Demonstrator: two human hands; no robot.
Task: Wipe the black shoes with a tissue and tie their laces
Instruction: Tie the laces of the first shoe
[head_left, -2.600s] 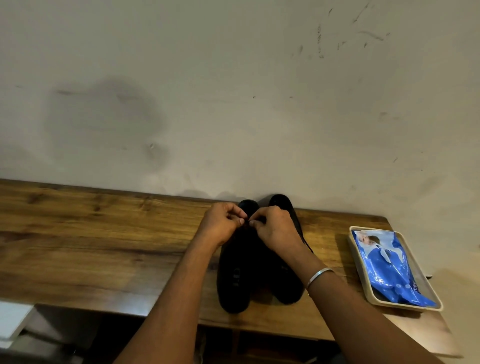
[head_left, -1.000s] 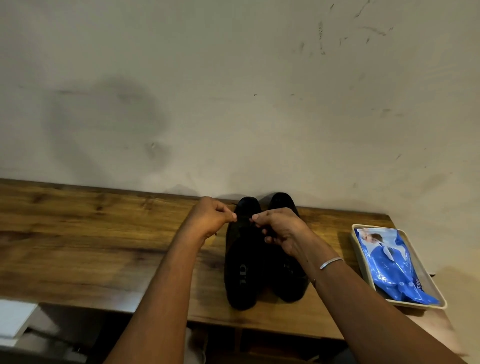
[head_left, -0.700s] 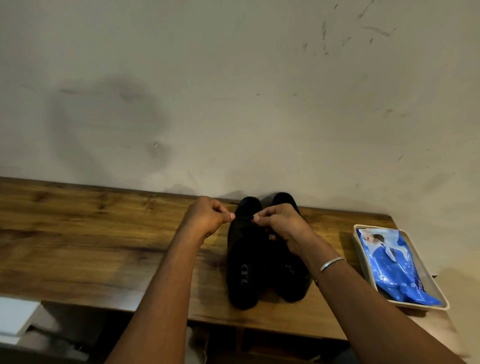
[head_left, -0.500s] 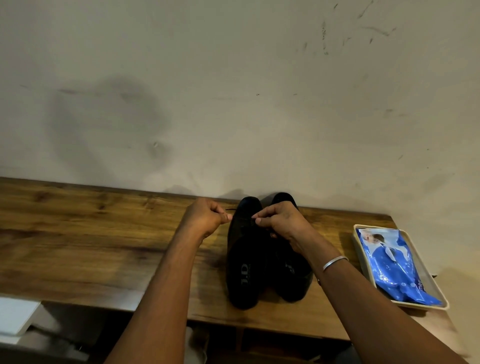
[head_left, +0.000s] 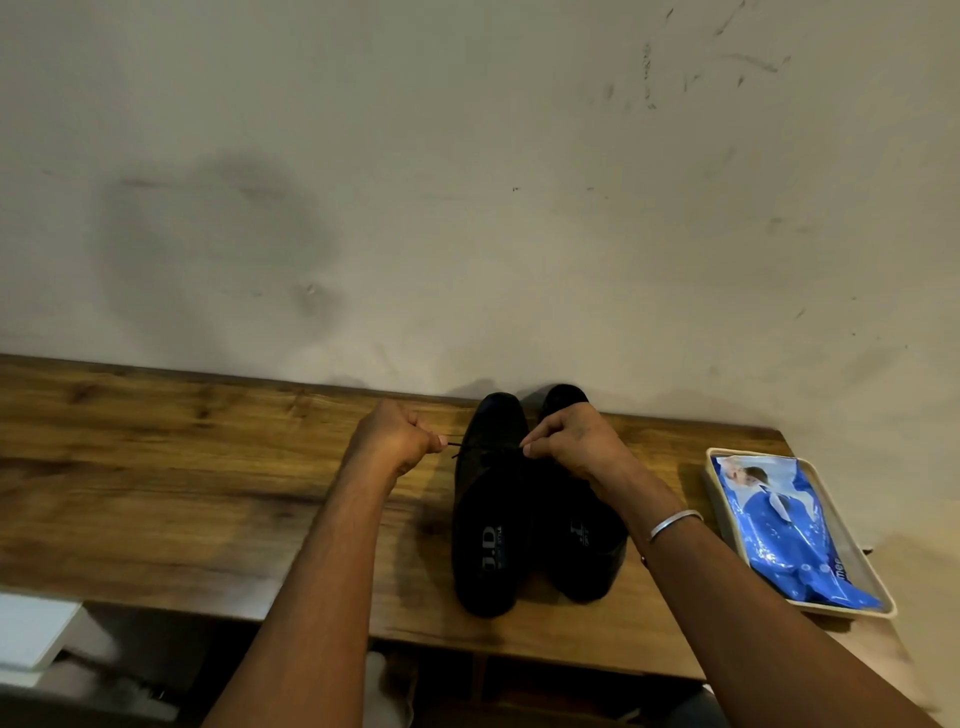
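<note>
Pinching lace (head_left: 484, 448) taut | left hand (head_left: 393, 446), right hand (head_left: 574, 440) | above black shoe (head_left: 487, 525)

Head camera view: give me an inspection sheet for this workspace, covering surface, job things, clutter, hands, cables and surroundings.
Surface: wooden table, set against the wall.
Job's things: two black shoes side by side, toes toward the wall; a thin lace stretched across the shoe nearer the left hand; no loose tissue seen.
Clutter: blue packet lying in a beige tray at the table's right end.
Hands: left hand and right hand each pinch a lace end, one to either side of the shoe; a bracelet on the right wrist.
Cables: nothing seen.
Surroundings: stained, scuffed wall; a white object below the table's left edge, too blurred to identify.
</note>
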